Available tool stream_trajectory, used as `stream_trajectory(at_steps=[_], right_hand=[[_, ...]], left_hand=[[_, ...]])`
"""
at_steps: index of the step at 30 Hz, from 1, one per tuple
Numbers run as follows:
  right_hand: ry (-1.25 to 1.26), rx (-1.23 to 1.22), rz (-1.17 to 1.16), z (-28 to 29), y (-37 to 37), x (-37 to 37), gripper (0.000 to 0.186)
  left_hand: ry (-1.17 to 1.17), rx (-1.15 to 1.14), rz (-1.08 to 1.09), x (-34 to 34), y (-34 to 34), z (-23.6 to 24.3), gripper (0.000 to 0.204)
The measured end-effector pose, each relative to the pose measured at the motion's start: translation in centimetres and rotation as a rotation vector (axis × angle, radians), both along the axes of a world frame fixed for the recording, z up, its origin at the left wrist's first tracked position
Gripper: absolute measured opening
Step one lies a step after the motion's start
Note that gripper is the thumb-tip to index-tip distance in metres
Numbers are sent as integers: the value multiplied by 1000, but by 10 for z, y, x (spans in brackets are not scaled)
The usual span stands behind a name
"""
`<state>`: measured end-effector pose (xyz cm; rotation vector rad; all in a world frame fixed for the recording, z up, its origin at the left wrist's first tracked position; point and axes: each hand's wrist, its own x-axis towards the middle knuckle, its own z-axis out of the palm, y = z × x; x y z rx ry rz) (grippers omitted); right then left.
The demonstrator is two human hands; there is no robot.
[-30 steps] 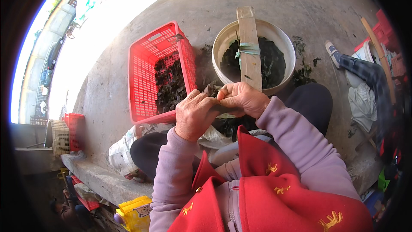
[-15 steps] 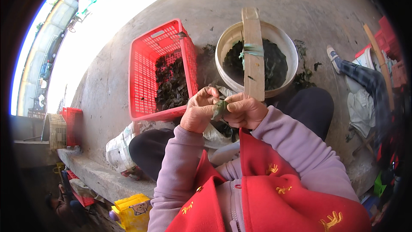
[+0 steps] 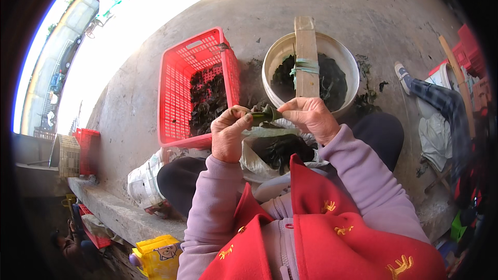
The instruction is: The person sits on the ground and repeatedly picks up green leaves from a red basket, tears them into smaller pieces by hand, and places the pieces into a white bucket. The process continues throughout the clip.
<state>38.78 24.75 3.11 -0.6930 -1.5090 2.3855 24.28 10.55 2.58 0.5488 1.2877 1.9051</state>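
Pinching a dark green leaf piece (image 3: 266,115) between left hand (image 3: 227,132) and right hand (image 3: 314,117), with thumb and fingers closed on either end. Liable to tear if tugged too hard, or to slip loose if gripped too near its edge, perhaps into the white sack (image 3: 251,163) below the hands, onto dark leaves (image 3: 284,150). With more leaves in the red basket (image 3: 172,98), beyond the left hand, and the white bucket (image 3: 337,45), beyond the right.
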Motion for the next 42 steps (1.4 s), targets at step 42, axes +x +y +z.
stream_trajectory(at_steps=[42], right_hand=[[-364,742,-360,-64,160,-43,19]], left_hand=[[1059,-842,-3,-52,196,-101,25]])
